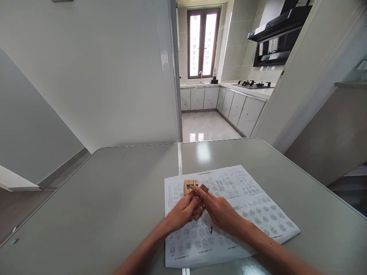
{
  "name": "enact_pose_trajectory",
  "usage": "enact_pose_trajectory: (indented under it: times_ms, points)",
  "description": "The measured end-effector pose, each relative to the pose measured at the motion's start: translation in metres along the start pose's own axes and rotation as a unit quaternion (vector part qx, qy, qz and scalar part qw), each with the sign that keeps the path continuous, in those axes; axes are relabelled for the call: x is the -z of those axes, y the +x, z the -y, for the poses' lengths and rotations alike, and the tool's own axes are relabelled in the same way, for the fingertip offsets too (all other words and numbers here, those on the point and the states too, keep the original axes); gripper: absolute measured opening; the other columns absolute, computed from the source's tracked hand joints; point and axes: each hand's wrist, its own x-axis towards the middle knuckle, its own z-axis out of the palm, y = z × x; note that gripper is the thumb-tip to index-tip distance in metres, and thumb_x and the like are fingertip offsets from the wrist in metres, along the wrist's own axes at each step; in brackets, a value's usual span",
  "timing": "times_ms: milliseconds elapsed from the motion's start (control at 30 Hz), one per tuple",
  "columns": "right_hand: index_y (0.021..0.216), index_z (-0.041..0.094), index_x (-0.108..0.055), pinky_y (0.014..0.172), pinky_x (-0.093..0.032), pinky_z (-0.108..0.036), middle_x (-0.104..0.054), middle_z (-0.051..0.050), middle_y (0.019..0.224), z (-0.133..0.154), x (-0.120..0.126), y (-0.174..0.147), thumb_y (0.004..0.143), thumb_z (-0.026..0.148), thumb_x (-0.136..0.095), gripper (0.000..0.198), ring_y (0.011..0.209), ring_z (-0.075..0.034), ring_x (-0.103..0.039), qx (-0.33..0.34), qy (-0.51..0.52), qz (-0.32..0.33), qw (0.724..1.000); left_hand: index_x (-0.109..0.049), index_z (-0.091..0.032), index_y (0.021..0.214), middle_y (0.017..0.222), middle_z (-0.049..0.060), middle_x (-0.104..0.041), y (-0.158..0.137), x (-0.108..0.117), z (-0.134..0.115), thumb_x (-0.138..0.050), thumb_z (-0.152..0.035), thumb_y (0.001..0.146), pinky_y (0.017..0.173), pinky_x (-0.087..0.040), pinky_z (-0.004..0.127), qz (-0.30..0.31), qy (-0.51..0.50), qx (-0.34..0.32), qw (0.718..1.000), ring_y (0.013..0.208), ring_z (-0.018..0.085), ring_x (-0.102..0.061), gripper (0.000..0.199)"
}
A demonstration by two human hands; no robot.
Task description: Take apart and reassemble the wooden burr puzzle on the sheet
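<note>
My left hand is closed around small brown wooden puzzle pieces, whose ends show below and between the fingers. My right hand meets it from the right, with its fingers pinched at the same wooden pieces; part of the grip is hidden. One darker wooden end sticks out above the right fingers. Just beyond the fingertips sits a light wooden block assembly with a dark gap in it, resting on the sheet. Beneath both hands lies a large white instruction sheet printed with rows of puzzle diagrams.
The sheet rests on a grey-green table with a pale seam down its middle. A white wall panel stands behind at left. Through the opening are kitchen cabinets, a gas stove and a window.
</note>
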Motion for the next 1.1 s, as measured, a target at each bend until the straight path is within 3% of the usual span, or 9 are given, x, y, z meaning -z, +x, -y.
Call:
enact_pose_trajectory:
  times_ms: [167, 333, 500, 600, 700, 833, 967, 1033, 1100]
  points:
    - [0.162, 0.027, -0.021, 0.052, -0.05, -0.026, -0.07, -0.013, 0.116, 0.001, -0.002, -0.001, 0.097, 0.003, -0.033, 0.071, 0.057, -0.014, -0.057, 0.016, -0.018, 0.0, 1.0, -0.044, -0.02, 0.082, 0.064, -0.007, -0.038, 0.002, 0.002, 0.001, -0.052, -0.068, 0.094, 0.05, -0.02, 0.025, -0.017, 0.044, 0.009, 0.999, 0.054, 0.008, -0.028, 0.05]
    - [0.165, 0.025, -0.005, 0.049, -0.05, -0.026, -0.072, -0.013, 0.114, -0.002, -0.005, 0.001, 0.102, 0.01, -0.034, 0.07, 0.055, -0.014, -0.059, 0.008, 0.01, -0.036, 0.999, -0.048, -0.02, 0.095, 0.066, -0.007, -0.04, 0.005, 0.001, 0.003, -0.048, -0.068, 0.096, 0.052, -0.028, 0.025, -0.017, 0.056, -0.037, 0.998, 0.054, 0.009, -0.034, 0.049]
    - [0.165, 0.027, -0.008, 0.058, -0.058, -0.031, -0.067, -0.016, 0.133, -0.003, -0.004, 0.001, 0.104, 0.012, -0.032, 0.068, 0.071, -0.019, -0.071, 0.0, 0.017, -0.029, 0.999, -0.048, -0.02, 0.095, 0.067, -0.007, -0.041, 0.003, 0.001, 0.004, -0.048, -0.066, 0.097, 0.052, -0.031, 0.025, -0.029, 0.071, -0.058, 0.995, 0.054, 0.009, -0.033, 0.047]
    - [0.165, 0.03, -0.015, 0.07, -0.062, -0.035, -0.059, -0.015, 0.145, -0.001, -0.003, 0.001, 0.105, 0.018, -0.033, 0.063, 0.089, -0.022, -0.073, -0.016, 0.06, -0.048, 0.997, -0.049, -0.02, 0.095, 0.066, -0.007, -0.042, 0.0, 0.0, 0.002, -0.048, -0.064, 0.098, 0.054, -0.031, 0.025, -0.032, 0.085, -0.062, 0.994, 0.055, 0.009, -0.034, 0.045]
    - [0.161, 0.031, -0.027, 0.075, -0.062, -0.037, -0.069, -0.012, 0.128, 0.003, -0.001, 0.003, 0.108, 0.027, -0.032, 0.053, 0.088, -0.021, -0.071, -0.054, 0.162, -0.075, 0.982, -0.053, -0.019, 0.092, 0.065, -0.006, -0.045, -0.002, -0.002, 0.0, -0.048, -0.066, 0.098, 0.055, -0.032, 0.025, -0.057, 0.105, -0.065, 0.991, 0.056, 0.01, -0.038, 0.048]
    - [0.154, 0.032, -0.035, 0.053, -0.052, -0.031, -0.066, -0.002, 0.08, 0.011, 0.005, 0.009, 0.11, 0.039, -0.03, 0.044, 0.053, -0.016, -0.051, -0.126, 0.343, -0.078, 0.927, -0.059, -0.016, 0.09, 0.06, -0.004, -0.044, -0.002, -0.002, -0.001, -0.029, -0.068, 0.101, 0.056, -0.034, 0.027, -0.159, 0.082, -0.107, 0.978, 0.054, 0.012, -0.038, 0.062]
    - [0.146, 0.029, -0.043, 0.049, -0.042, -0.029, -0.054, 0.001, 0.077, 0.018, 0.014, 0.013, 0.107, 0.043, -0.042, 0.042, 0.049, -0.013, -0.042, -0.165, 0.523, -0.057, 0.834, -0.057, -0.018, 0.095, 0.076, -0.001, -0.053, 0.003, 0.002, 0.002, -0.04, -0.06, 0.102, 0.062, -0.042, 0.026, -0.272, 0.057, -0.16, 0.947, 0.064, 0.013, -0.047, 0.046]
    - [0.141, 0.027, -0.048, 0.048, -0.038, -0.027, -0.051, 0.002, 0.076, 0.02, 0.019, 0.013, 0.104, 0.043, -0.048, 0.04, 0.048, -0.011, -0.039, -0.183, 0.595, -0.046, 0.781, -0.058, -0.019, 0.104, 0.094, 0.003, -0.061, 0.004, 0.004, 0.003, -0.053, -0.054, 0.1, 0.076, -0.048, 0.028, -0.263, 0.082, -0.177, 0.945, 0.081, 0.016, -0.057, 0.035]
    - [0.134, 0.025, -0.052, 0.046, -0.034, -0.026, -0.048, 0.003, 0.072, 0.02, 0.022, 0.013, 0.102, 0.043, -0.054, 0.037, 0.046, -0.009, -0.036, -0.2, 0.648, -0.024, 0.734, -0.06, -0.02, 0.114, 0.109, 0.007, -0.065, 0.003, 0.003, 0.004, -0.057, -0.05, 0.099, 0.091, -0.049, 0.032, -0.207, 0.107, -0.187, 0.954, 0.099, 0.02, -0.061, 0.034]
